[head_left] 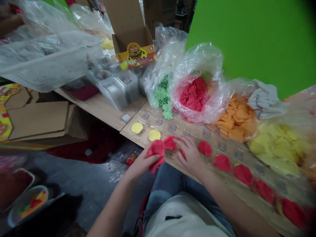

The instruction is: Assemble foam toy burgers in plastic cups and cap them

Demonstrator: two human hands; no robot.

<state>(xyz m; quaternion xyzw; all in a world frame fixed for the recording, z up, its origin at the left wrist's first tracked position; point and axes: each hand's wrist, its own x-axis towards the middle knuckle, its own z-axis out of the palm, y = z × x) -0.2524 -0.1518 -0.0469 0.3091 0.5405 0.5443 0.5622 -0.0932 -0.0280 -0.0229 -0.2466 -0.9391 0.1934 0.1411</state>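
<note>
My left hand [143, 161] is shut on a crumpled piece of red soft clay [156, 148]. My right hand [190, 155] lies open on the clear plastic sheet [158, 123], fingers spread, beside a flat red disc [170, 142], with a little red showing under its fingertips. A row of red discs [243, 174] runs to the right along the sheet, and two yellow discs [154, 135] sit to the left. Open plastic bags hold red pieces [192, 93], green pieces [161, 95], orange discs [230, 120] and yellow discs [274, 148].
A burger-printed cardboard box [134, 56] and clear plastic tubs [115, 92] stand behind the wooden table edge [103, 112]. A white basket [49, 65] sits at the back left, above stacked cardboard sheets [37, 120]. Another person's arm [10, 24] shows top left. A green wall [249, 36] rises right.
</note>
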